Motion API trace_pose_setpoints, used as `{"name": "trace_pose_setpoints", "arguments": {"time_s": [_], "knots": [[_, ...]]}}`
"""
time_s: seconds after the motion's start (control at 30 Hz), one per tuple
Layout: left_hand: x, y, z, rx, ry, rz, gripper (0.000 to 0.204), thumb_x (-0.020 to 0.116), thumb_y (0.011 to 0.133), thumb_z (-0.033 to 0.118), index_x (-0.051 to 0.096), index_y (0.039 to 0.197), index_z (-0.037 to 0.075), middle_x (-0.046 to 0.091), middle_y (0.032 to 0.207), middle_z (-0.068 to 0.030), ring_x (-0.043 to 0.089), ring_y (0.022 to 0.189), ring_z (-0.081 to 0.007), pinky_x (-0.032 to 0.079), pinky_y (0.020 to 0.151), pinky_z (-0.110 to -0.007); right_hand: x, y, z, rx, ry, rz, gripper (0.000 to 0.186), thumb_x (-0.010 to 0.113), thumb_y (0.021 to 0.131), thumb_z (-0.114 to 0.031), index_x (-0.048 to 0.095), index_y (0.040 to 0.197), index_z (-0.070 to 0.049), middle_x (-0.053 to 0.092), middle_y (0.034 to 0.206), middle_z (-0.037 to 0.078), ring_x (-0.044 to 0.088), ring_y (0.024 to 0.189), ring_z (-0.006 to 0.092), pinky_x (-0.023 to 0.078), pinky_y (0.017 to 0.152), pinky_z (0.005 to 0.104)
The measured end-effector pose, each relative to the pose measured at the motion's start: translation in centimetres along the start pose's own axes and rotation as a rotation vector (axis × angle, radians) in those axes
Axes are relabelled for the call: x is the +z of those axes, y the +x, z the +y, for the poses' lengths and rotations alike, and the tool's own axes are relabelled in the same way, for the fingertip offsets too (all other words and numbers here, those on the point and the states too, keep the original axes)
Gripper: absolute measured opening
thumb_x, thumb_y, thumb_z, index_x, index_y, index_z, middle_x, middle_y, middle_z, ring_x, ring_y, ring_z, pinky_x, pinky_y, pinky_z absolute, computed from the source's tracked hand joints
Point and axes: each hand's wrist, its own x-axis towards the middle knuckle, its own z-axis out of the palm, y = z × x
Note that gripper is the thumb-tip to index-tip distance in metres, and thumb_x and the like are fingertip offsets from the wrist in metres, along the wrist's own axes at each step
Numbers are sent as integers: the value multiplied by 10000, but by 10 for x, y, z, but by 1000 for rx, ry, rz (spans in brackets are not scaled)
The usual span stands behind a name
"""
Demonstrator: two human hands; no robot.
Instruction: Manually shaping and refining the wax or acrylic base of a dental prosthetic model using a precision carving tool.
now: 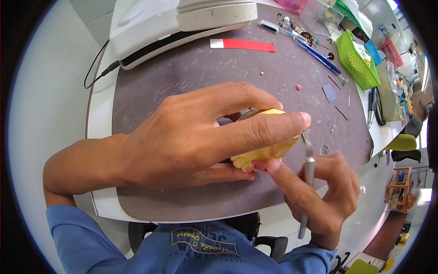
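My left hand grips a yellow plaster dental cast above the middle of the bench, its fingers wrapped over the top and round the near side. Pink wax shows along the cast's lower edge. In my right hand is a slim carving tool with a silvery handle, tip up beside the cast's right side. The tool's upper end is slightly blurred. My right thumb rests on the pink wax. Most of the cast's far side is hidden behind my left fingers.
A white machine with a black cable stands at the back left, near a red strip. A brush, a blue pen-like tool, small burs and a pink wax ball lie farther back. Green basket sits at right.
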Motion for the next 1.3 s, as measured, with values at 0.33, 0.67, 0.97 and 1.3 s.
{"name": "trace_pose_setpoints", "arguments": {"time_s": [0.33,0.67,0.97,1.3], "knots": [[1,-7,-9,32,6,18,947,958,692,204,397,1423,-15,577,1381,-228,691,1171,-335,634,891,-400,11,-2,12,-104,-9,34,465,765,597,-95,809,1059,-108,612,821,15,584,630,120,465,516,233],[-6,-5,-7,-107,53,-12,976,992,644,238,452,1419,-6,628,1280,-166,702,1098,-275,585,913,-372,5,22,53,184,103,214,116,770,813,-29,739,925,-25,668,792,117,654,665,229,512,590,322],[-11,-7,-8,-292,-34,-23,977,998,624,250,474,1418,28,682,1137,-130,698,1042,-239,526,916,-350,18,54,91,355,123,-137,116,768,843,-58,726,944,-20,693,821,135,657,737,275,505,706,366],[-22,-6,-10,-118,-6,-56,753,970,652,230,593,1278,51,550,1400,-218,591,1255,-320,509,1024,-424,3,48,70,322,207,-149,71,722,876,-13,679,926,13,669,822,92,650,771,194,510,749,307]]}}
